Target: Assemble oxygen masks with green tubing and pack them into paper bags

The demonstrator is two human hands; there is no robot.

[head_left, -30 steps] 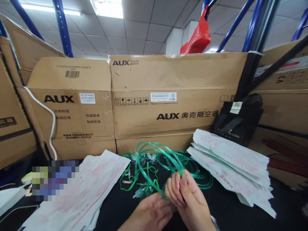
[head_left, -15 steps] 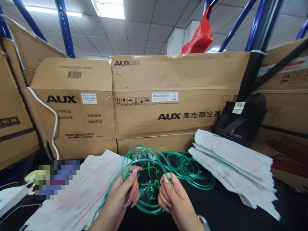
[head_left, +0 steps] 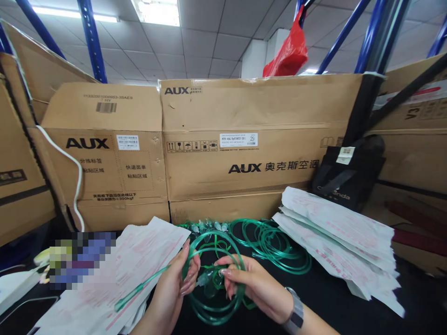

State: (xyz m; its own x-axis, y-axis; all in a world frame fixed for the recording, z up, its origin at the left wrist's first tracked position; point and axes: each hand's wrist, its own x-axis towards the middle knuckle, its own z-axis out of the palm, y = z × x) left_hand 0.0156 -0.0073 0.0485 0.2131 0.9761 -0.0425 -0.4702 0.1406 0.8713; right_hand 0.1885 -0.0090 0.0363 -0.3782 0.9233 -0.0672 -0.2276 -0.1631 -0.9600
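My left hand is closed around one side of a coil of green tubing. From this hand a tube end with a wider green tip sticks out to the left over the white paper bags. My right hand is at the right side of the coil, thumb and fingers pinched by the edge of a clear oxygen mask. The mask shows through the loops, with a green strap behind it. The exact contact under the right fingertips is partly hidden.
More green tubing lies coiled behind my right hand, beside several clear connectors. White printed paper bags lie on the left and are stacked on the right. Large cardboard boxes stand behind; a black bag leans at right.
The loops have been gathered into a smaller, tighter coil in my left hand. My right hand has turned and moved inward to the mask. The tube's tip now shows at the left.
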